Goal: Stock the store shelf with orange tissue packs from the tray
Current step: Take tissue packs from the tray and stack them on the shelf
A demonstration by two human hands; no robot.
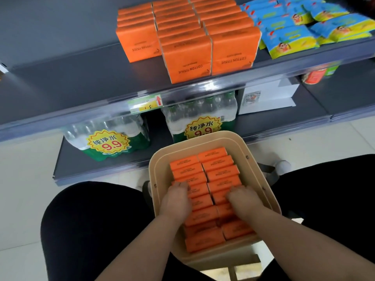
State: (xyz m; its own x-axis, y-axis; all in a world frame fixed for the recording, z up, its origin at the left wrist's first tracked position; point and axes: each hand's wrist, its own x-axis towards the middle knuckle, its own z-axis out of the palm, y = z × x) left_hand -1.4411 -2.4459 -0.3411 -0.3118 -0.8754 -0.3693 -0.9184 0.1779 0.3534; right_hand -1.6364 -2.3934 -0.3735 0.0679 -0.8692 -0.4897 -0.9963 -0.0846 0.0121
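The left hand (pixel 176 201) and right hand (pixel 243 199) each curl their fingers over orange tissue packs (pixel 221 171) in the tray (pixel 249 151) under them, probably to lift some to the shelf (pixel 81 78) up ahead.

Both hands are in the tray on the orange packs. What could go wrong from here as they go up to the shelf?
The left hand and right hand each curl over several upright orange tissue packs in the beige plastic tray; a bunch lifted together could spill loose packs. On the grey metal shelf, the shelved orange packs in two rows already stand at the front lip, so a passing arm might knock them off.
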